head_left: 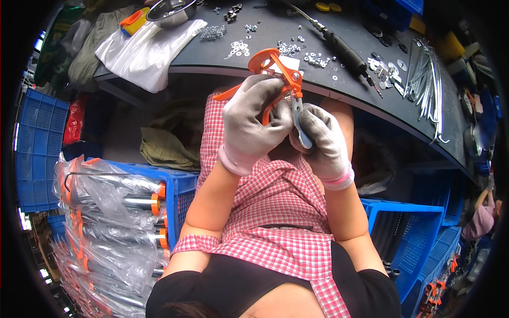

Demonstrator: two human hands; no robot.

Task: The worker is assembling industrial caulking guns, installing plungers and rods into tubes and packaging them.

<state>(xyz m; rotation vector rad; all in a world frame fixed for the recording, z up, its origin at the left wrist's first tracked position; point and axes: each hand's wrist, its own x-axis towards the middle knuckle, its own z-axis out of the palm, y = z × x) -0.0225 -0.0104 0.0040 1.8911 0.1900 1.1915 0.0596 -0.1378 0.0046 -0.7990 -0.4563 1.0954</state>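
Orange bracket (295, 77) and grey lever (298, 114) meet in the person's grasp, held up at the near edge of the dark workbench (395, 108). On the person's side of the bench, the gloved left hand (257, 119) is curled round the bracket, while the gloved right hand (322, 139) pinches the lever between thumb and fingers. Whether a pin already joins the two pieces I cannot tell, since the fingers cover much of the joint.

That joint looks like the weak spot. If it is loose, a slight twist by either hand could throw the lever out of line, and the gloves may dull the feel of it. Anything small that slips would probably miss the bench and drop into the lap or onto the floor.

Toward the middle of the bench lie loose washers (239, 49) and nuts (317, 60); a careless sleeve or glove could sweep them together. Right of them on the bench, the black power screwdriver (343, 52) points its bit toward the near edge, where a bumped forearm might knock it off or catch the tip.
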